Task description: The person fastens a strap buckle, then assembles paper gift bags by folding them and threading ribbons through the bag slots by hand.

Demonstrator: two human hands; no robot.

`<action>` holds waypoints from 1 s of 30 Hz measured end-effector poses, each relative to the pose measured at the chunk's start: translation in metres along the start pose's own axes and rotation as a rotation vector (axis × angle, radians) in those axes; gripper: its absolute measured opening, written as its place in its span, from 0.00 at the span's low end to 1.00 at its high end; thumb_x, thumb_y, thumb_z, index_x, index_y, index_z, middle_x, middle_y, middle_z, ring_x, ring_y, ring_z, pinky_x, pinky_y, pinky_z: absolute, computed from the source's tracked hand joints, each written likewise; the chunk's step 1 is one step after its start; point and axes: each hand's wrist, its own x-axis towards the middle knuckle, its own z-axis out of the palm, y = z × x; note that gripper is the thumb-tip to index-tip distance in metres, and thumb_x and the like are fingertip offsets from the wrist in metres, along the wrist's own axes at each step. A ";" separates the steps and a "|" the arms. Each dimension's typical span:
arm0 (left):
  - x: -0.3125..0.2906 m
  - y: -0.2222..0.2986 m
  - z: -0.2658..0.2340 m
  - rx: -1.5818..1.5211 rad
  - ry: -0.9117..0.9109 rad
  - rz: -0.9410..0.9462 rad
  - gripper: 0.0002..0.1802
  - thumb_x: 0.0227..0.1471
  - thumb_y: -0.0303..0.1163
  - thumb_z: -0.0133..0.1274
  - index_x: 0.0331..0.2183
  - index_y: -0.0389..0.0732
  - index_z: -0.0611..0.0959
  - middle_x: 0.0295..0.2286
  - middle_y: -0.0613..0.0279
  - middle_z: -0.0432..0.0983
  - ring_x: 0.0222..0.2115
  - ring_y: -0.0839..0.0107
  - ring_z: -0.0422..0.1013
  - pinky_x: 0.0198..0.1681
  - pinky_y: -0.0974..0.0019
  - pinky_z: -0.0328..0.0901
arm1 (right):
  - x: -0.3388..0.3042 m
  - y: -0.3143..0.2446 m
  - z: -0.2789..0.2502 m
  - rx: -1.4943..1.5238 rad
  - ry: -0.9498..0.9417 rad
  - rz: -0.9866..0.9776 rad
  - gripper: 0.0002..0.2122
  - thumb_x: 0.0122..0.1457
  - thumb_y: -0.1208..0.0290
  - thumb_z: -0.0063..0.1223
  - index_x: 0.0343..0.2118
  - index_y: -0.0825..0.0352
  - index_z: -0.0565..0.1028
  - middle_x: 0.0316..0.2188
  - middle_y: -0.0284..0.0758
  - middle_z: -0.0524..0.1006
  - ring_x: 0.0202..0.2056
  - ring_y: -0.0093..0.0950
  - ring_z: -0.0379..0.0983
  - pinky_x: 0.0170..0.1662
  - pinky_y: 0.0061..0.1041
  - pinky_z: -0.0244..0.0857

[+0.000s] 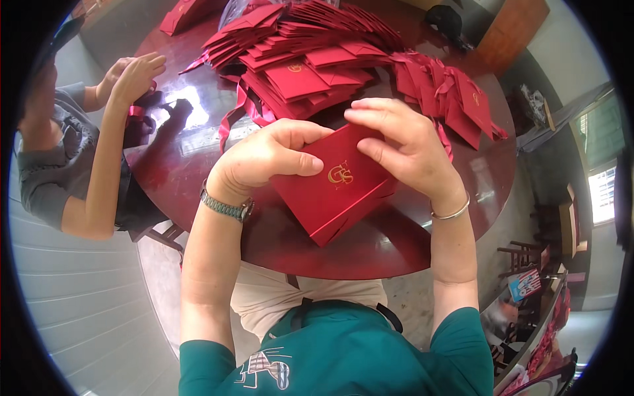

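A red paper gift bag [333, 198] with a gold emblem on its front lies tilted in front of me, above the near part of the table. My left hand [264, 158] grips its upper left side, the thumb on the front face and the other fingers partly hidden. Over the bag's upper right part, my right hand [403, 142] is loosely curved with its thumb and fingers apart; whether it presses on the paper I cannot tell. Just beyond my hands lies a large heap of similar red bags [297, 76], and a red ribbon [244, 112] trails from it.
More red bags with ribbons [449, 99] spread over the right side of the round dark red table [356, 261]. At the left sits another person [86, 152], both hands raised over the table near some ribbon [137, 115]. A black object [444, 23] lies at the far edge.
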 end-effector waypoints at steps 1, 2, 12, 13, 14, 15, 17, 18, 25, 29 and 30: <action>0.001 0.000 0.000 -0.004 0.000 -0.007 0.24 0.49 0.20 0.54 0.51 0.30 0.74 0.43 0.59 0.77 0.42 0.76 0.72 0.48 0.71 0.66 | -0.003 0.000 0.003 0.005 -0.001 0.006 0.19 0.48 0.80 0.60 0.46 0.66 0.76 0.48 0.42 0.73 0.47 0.36 0.72 0.49 0.29 0.67; 0.001 0.002 0.000 0.026 0.009 -0.026 0.25 0.49 0.20 0.54 0.51 0.30 0.74 0.42 0.59 0.77 0.42 0.76 0.72 0.48 0.71 0.66 | -0.006 0.000 0.006 -0.001 0.023 0.009 0.19 0.47 0.80 0.61 0.45 0.66 0.76 0.48 0.42 0.74 0.46 0.36 0.73 0.48 0.28 0.68; 0.002 -0.004 0.000 0.009 -0.028 -0.020 0.27 0.47 0.20 0.56 0.52 0.30 0.72 0.43 0.58 0.76 0.42 0.74 0.71 0.49 0.70 0.66 | -0.012 0.006 0.014 -0.073 0.118 -0.148 0.19 0.42 0.80 0.65 0.41 0.68 0.76 0.44 0.42 0.75 0.40 0.37 0.75 0.42 0.29 0.71; 0.003 -0.005 -0.001 0.008 -0.028 -0.020 0.27 0.47 0.20 0.56 0.52 0.30 0.72 0.43 0.58 0.76 0.42 0.74 0.71 0.49 0.70 0.66 | -0.012 0.005 0.014 -0.059 0.107 -0.130 0.18 0.42 0.80 0.65 0.39 0.68 0.75 0.43 0.42 0.76 0.40 0.38 0.75 0.40 0.29 0.71; 0.003 -0.007 -0.002 0.042 -0.030 -0.020 0.28 0.47 0.19 0.56 0.52 0.30 0.72 0.44 0.57 0.75 0.43 0.73 0.71 0.49 0.69 0.66 | -0.012 0.004 0.015 -0.058 0.106 -0.130 0.18 0.42 0.80 0.65 0.39 0.68 0.75 0.43 0.42 0.76 0.40 0.38 0.75 0.40 0.29 0.71; 0.003 -0.008 -0.003 0.076 -0.031 -0.019 0.29 0.47 0.19 0.56 0.53 0.30 0.71 0.45 0.56 0.74 0.44 0.73 0.71 0.49 0.69 0.66 | -0.012 0.004 0.016 -0.035 0.102 -0.111 0.18 0.41 0.81 0.65 0.37 0.68 0.74 0.41 0.42 0.76 0.39 0.38 0.75 0.40 0.30 0.71; 0.004 -0.007 -0.002 0.101 -0.045 -0.013 0.30 0.47 0.19 0.55 0.53 0.30 0.70 0.46 0.57 0.73 0.45 0.73 0.70 0.50 0.69 0.66 | -0.012 0.004 0.016 -0.012 0.097 -0.091 0.18 0.40 0.81 0.65 0.36 0.68 0.73 0.40 0.41 0.77 0.39 0.38 0.75 0.39 0.30 0.71; 0.004 -0.006 -0.002 0.127 -0.059 -0.006 0.31 0.46 0.18 0.55 0.54 0.31 0.70 0.47 0.57 0.73 0.46 0.73 0.69 0.50 0.69 0.65 | -0.012 0.003 0.016 -0.015 0.095 -0.098 0.17 0.40 0.81 0.65 0.35 0.67 0.72 0.39 0.41 0.76 0.39 0.38 0.75 0.39 0.30 0.71; 0.004 -0.002 0.002 0.066 -0.051 0.043 0.35 0.45 0.18 0.55 0.57 0.33 0.68 0.48 0.57 0.71 0.47 0.74 0.67 0.52 0.69 0.64 | -0.011 0.004 0.018 -0.048 0.145 -0.135 0.17 0.39 0.83 0.65 0.34 0.67 0.72 0.37 0.40 0.76 0.36 0.37 0.74 0.37 0.29 0.71; 0.006 -0.001 -0.001 0.169 -0.053 0.069 0.35 0.44 0.17 0.55 0.56 0.37 0.69 0.47 0.60 0.73 0.48 0.75 0.67 0.51 0.70 0.64 | -0.009 0.004 0.021 -0.047 0.171 -0.157 0.16 0.39 0.83 0.65 0.32 0.67 0.72 0.37 0.40 0.75 0.36 0.36 0.74 0.36 0.28 0.71; 0.006 0.001 -0.002 0.198 -0.056 0.042 0.34 0.44 0.17 0.55 0.56 0.38 0.70 0.46 0.61 0.74 0.47 0.76 0.67 0.51 0.70 0.64 | -0.008 0.004 0.021 -0.045 0.188 -0.162 0.16 0.39 0.84 0.65 0.31 0.67 0.72 0.37 0.40 0.75 0.35 0.35 0.74 0.35 0.27 0.71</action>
